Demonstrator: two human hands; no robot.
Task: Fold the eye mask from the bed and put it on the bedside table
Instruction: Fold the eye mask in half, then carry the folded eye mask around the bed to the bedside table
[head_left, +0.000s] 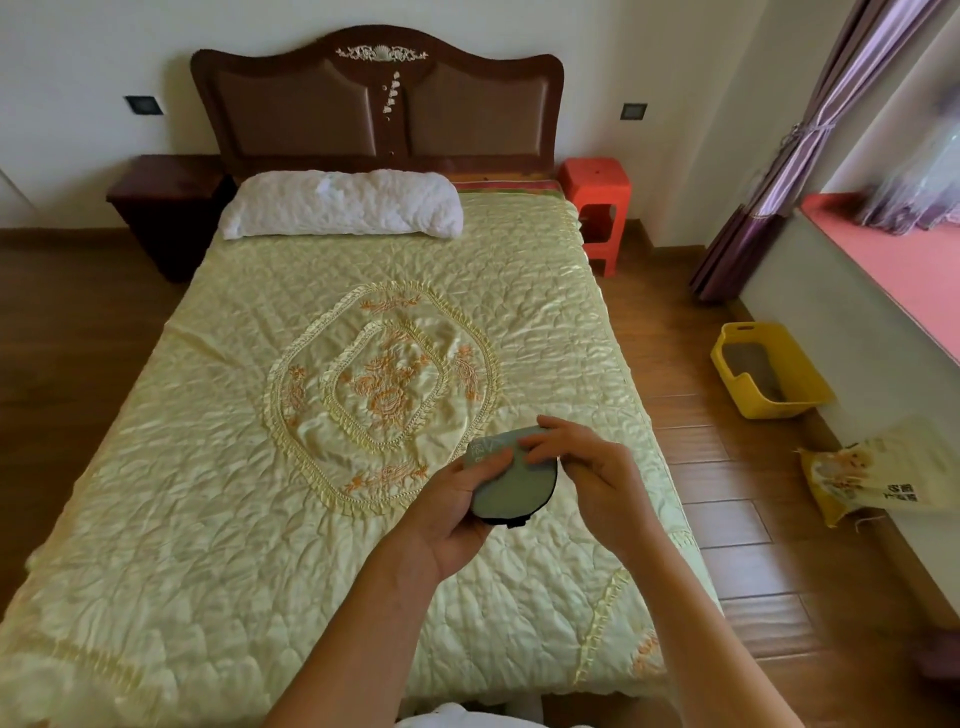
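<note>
A grey-green eye mask (511, 486) with a black underside is held above the bed (260, 467), over its near right part. It looks folded double, with a black strap end hanging at its lower edge. My left hand (457, 514) grips it from below and the left, thumb on top. My right hand (582, 467) holds its upper right side, fingers lying across the top. The dark wooden bedside table (166, 192) stands to the left of the headboard, far from both hands.
A white pillow (343, 202) lies at the head of the bed. A red plastic stool (597, 202) stands right of the headboard. On the floor at the right are a yellow bin (769, 374) and a printed sack (862, 478), below a pink window ledge and purple curtain.
</note>
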